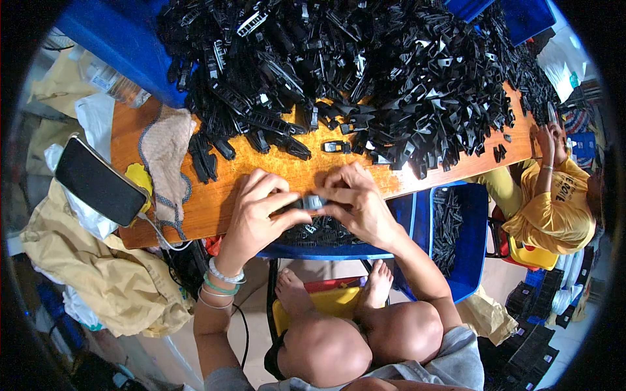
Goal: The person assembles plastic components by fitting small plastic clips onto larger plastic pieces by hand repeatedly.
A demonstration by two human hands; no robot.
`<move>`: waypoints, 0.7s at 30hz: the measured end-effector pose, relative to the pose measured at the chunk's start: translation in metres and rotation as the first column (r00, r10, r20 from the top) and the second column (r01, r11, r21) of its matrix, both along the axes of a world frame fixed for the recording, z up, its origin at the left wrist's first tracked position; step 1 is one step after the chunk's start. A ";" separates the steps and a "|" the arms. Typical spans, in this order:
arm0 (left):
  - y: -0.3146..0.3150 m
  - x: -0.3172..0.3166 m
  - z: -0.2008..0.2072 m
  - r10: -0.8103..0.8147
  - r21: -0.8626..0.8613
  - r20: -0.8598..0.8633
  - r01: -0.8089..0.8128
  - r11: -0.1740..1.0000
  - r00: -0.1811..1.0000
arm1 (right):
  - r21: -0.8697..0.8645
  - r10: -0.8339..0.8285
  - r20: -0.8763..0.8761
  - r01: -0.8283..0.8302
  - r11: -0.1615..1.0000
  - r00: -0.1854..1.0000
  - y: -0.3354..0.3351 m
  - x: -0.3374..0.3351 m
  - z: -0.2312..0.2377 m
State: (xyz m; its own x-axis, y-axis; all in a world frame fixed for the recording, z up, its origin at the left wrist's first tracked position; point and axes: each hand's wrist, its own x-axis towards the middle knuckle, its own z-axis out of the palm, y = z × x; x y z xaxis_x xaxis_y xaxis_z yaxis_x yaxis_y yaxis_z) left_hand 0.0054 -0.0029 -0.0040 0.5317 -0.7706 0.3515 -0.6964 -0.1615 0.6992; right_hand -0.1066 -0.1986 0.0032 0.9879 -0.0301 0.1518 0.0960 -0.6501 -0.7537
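Over the table's near edge, both my hands pinch one small black plastic part (313, 202) with a shiny grey face; motion blurs its detail. My left hand (257, 205), with bracelets at the wrist, grips its left side between thumb and fingers. The thumb and forefinger of my right hand (362, 205) close on its right side. Beyond them, a single black plastic clip (336, 147) lies on the wooden table (225, 179). Past that rises a large heap of black plastic pieces (293, 65), long ridged ones at left and smaller pointed ones at right.
A phone (101, 179) and a cloth (166, 150) are at the left. Below my hands, a blue tray (326, 252) holds black parts; a blue bin (466, 260) stands right of it. Another person in a yellow shirt (551, 215) sits at the far right.
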 end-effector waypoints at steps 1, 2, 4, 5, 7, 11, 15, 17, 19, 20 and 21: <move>0.002 0.003 0.002 -0.078 -0.018 -0.036 0.077 0.997 0.996 | -0.002 0.003 0.007 -0.003 1.000 1.000 -0.004 -0.003 0.010; -0.001 0.006 0.000 -0.061 -0.098 -0.063 0.055 0.994 0.996 | 0.019 0.095 -0.063 -0.094 0.995 0.994 -0.008 -0.005 0.019; -0.014 0.008 0.003 0.073 -0.038 0.068 -0.071 0.997 0.995 | 0.017 0.096 -0.114 -0.095 0.995 0.989 -0.017 -0.011 0.029; -0.022 0.012 0.004 0.140 0.006 0.175 -0.143 0.990 0.975 | 0.028 -0.006 -0.030 0.006 1.000 1.000 -0.019 -0.005 0.026; -0.031 0.018 0.004 0.133 0.104 0.314 -0.173 0.979 0.940 | -0.390 -0.236 0.210 0.303 0.869 0.949 -0.019 0.015 0.015; -0.033 0.006 0.009 0.003 0.204 0.424 -0.098 0.974 0.906 | -0.589 -0.164 0.331 0.339 0.733 0.929 -0.024 0.029 -0.002; -0.026 -0.011 0.013 -0.058 0.216 0.329 -0.015 0.976 0.942 | 0.204 -0.286 0.073 0.266 0.942 0.956 -0.002 0.015 0.014; -0.025 -0.010 0.012 0.032 0.137 0.269 -0.071 0.988 0.963 | 0.717 -0.293 -0.063 0.247 0.651 0.954 0.012 0.011 0.001; -0.028 -0.007 0.008 0.124 0.037 0.144 -0.130 0.991 0.982 | 0.555 -0.267 0.089 0.175 0.813 0.960 0.010 0.010 -0.001; -0.028 -0.006 0.004 0.136 0.013 0.088 -0.138 0.990 0.987 | 0.351 -0.206 0.234 0.115 0.929 0.950 0.009 0.010 -0.002; -0.029 -0.004 0.002 0.145 -0.012 0.033 -0.144 0.989 0.989 | 0.352 -0.205 0.235 0.113 0.929 0.950 0.008 0.009 -0.008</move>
